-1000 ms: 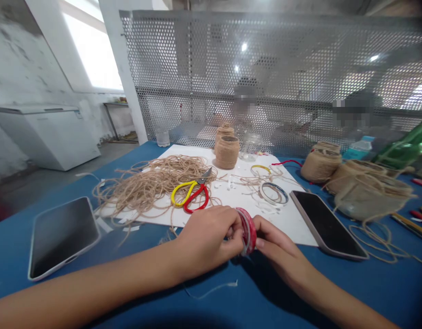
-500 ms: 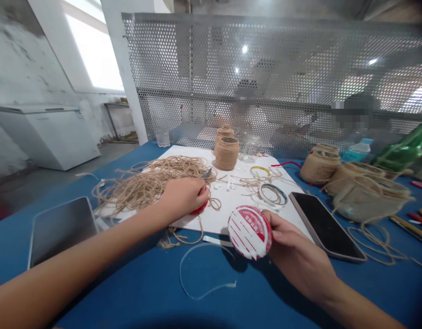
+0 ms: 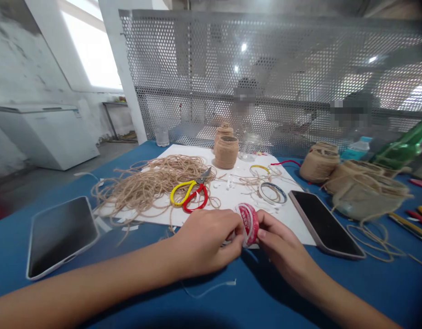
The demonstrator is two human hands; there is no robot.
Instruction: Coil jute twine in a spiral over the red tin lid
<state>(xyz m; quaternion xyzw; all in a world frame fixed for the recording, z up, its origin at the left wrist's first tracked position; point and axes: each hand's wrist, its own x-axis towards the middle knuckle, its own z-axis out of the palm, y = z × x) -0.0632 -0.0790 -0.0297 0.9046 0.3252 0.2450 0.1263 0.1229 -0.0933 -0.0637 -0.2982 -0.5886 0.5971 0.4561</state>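
My right hand (image 3: 281,244) grips a red-and-white roll of tape (image 3: 249,222), held on edge just above the blue table (image 3: 135,283). My left hand (image 3: 206,240) is closed at the roll's left side, its fingertips pinching at the tape. Just beyond my hands lies a white board (image 3: 231,196). On it rest scissors (image 3: 189,194) with one yellow and one red handle, beside a heap of jute twine (image 3: 149,180).
A dark tablet (image 3: 60,235) lies at the left, a phone (image 3: 322,224) at the right. Twine-wrapped jars (image 3: 226,151) stand at the board's far edge, more wrapped pots (image 3: 355,187) at the right. Small tape rings (image 3: 272,193) lie on the board. A perforated metal screen (image 3: 266,77) closes the back.
My left hand left the scissors and came back to the tape roll. My right hand turned the roll from face-on to edge-on. The loose white strip on the table is shorter.
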